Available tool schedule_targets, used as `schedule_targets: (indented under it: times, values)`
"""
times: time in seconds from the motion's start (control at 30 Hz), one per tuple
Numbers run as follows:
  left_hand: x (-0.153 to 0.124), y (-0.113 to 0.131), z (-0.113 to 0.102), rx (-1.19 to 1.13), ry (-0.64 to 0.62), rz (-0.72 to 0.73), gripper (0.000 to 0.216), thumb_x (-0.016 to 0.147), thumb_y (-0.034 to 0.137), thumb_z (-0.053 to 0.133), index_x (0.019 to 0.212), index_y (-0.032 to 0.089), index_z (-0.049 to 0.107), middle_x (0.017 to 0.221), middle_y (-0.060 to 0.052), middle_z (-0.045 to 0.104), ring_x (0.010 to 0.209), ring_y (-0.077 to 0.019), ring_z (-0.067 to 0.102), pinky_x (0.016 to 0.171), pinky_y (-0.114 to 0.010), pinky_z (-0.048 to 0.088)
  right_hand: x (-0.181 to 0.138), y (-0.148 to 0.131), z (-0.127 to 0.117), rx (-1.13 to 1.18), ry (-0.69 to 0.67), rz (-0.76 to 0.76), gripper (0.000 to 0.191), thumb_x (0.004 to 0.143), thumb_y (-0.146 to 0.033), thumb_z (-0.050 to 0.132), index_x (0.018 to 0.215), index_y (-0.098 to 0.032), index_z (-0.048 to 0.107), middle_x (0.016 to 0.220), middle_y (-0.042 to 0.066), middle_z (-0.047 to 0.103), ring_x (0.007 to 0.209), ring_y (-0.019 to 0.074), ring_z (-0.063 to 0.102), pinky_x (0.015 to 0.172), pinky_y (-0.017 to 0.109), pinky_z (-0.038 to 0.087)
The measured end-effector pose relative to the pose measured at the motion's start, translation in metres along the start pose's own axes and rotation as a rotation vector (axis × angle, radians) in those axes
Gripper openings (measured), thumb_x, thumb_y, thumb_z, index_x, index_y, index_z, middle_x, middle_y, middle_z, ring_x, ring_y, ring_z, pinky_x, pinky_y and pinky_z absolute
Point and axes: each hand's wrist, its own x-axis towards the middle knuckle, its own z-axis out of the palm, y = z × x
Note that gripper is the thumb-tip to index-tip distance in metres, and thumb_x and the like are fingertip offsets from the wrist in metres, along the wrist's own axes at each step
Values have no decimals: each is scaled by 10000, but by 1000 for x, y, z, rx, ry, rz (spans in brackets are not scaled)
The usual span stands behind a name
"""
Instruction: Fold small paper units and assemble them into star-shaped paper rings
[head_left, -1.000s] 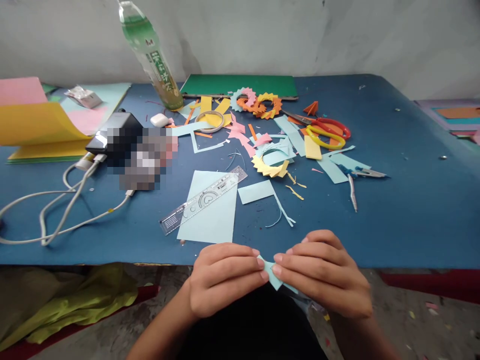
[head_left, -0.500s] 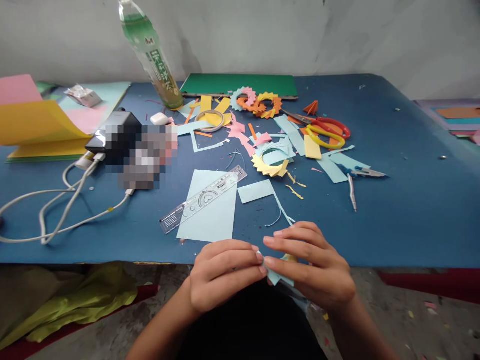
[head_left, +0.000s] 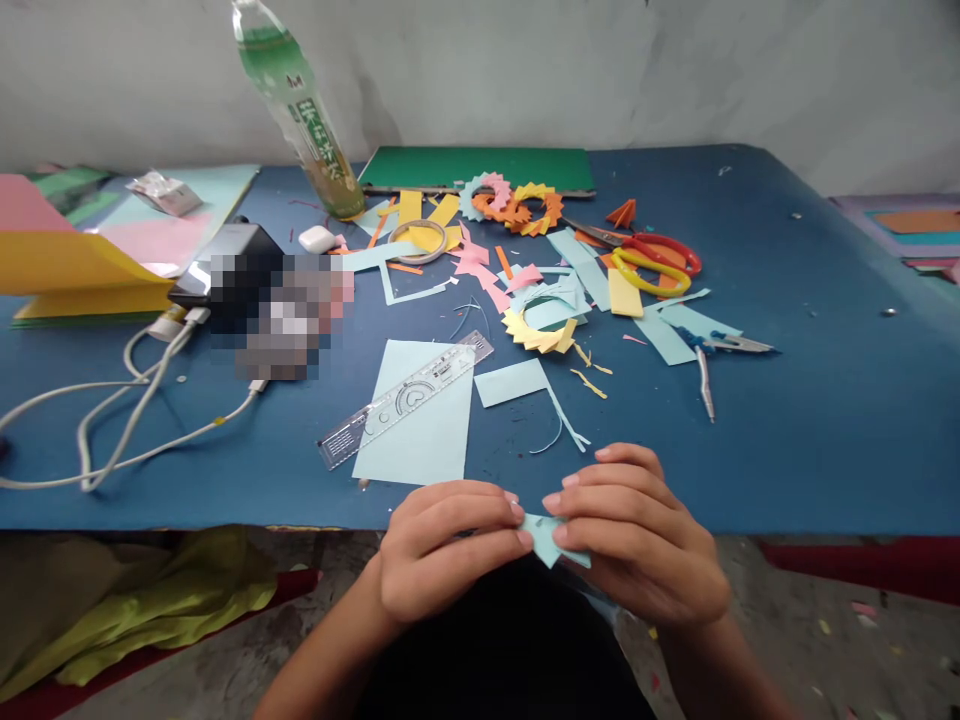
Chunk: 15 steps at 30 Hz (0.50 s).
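Observation:
My left hand [head_left: 442, 550] and my right hand [head_left: 637, 535] meet just below the front edge of the blue table [head_left: 825, 400], both pinched on one small folded piece of light blue paper [head_left: 544, 535]. Only its middle shows between my fingertips. Just beyond my hands lie a light blue paper sheet [head_left: 420, 430] with a clear ruler [head_left: 405, 398] across it, and a smaller light blue scrap [head_left: 514, 381] with thin trimmings.
Red and yellow scissors [head_left: 652, 262], a compass tool [head_left: 705, 362], zigzag paper rings [head_left: 514, 203], a tape roll [head_left: 418, 242] and paper scraps litter the middle. A green bottle [head_left: 300, 110], green board [head_left: 480, 168], stacked coloured sheets [head_left: 75, 265] and white cables [head_left: 120, 410] lie left and back.
My right hand slid left over the paper piece, then drew back right. Its fingers re-pinched the piece, which turned a little between both hands. The yellow sheet at the left sank.

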Motion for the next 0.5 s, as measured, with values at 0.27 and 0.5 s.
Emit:
schedule_targets:
  times: [0.27,0.5]
  values:
    - [0,2,-2,27,-31,12,106,837,48,570,891,84,655,885,-59,670,898,-129,634,808,-219,554,-4,1,-1,-86,-33,-69,212,909,-133,450,850,-180,648,771,1,717,792,121,637,874,336,414]
    - [0,5,-2,44,-21,13,112,847,40,553,894,67,651,908,-69,661,939,-132,619,840,-216,539,-8,1,4,-92,-27,-76,169,891,-111,480,830,-168,628,767,3,698,804,116,616,906,342,395]
